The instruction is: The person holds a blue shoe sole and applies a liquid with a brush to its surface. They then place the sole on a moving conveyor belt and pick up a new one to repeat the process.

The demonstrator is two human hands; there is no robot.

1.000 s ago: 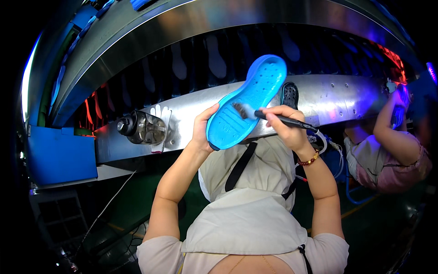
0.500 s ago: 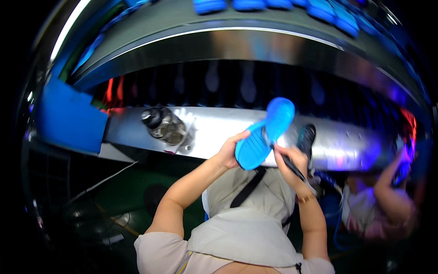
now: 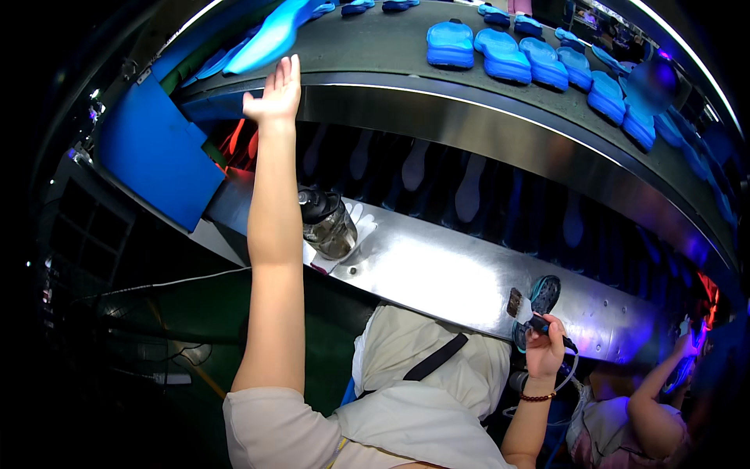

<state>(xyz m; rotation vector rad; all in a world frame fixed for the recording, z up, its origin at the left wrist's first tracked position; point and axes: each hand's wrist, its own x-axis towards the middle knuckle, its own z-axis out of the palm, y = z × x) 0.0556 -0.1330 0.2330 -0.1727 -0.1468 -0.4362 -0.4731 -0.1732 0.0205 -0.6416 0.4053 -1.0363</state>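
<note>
My left hand reaches up over the edge of the belt, its fingers stretched out and open. A bright blue shoe sole is tilted just past the fingertips; whether they still touch it I cannot tell. Low on the right, my right hand is closed around the black handle of a brush with dark bristles and a pale ferrule. A thin pale hose or cord hangs by that hand. Behind the brush, a dark shoe with teal edging rests on the metal ledge.
The dark green belt carries several blue soles. On the steel ledge stand a clear bottle with a black lid and a white glove beside it. A blue panel flanks the left. Another person's arm is at right.
My left hand has moved from in front of me up to the belt with the blue sole. My right hand has drawn the brush away to the right. The view has turned.
</note>
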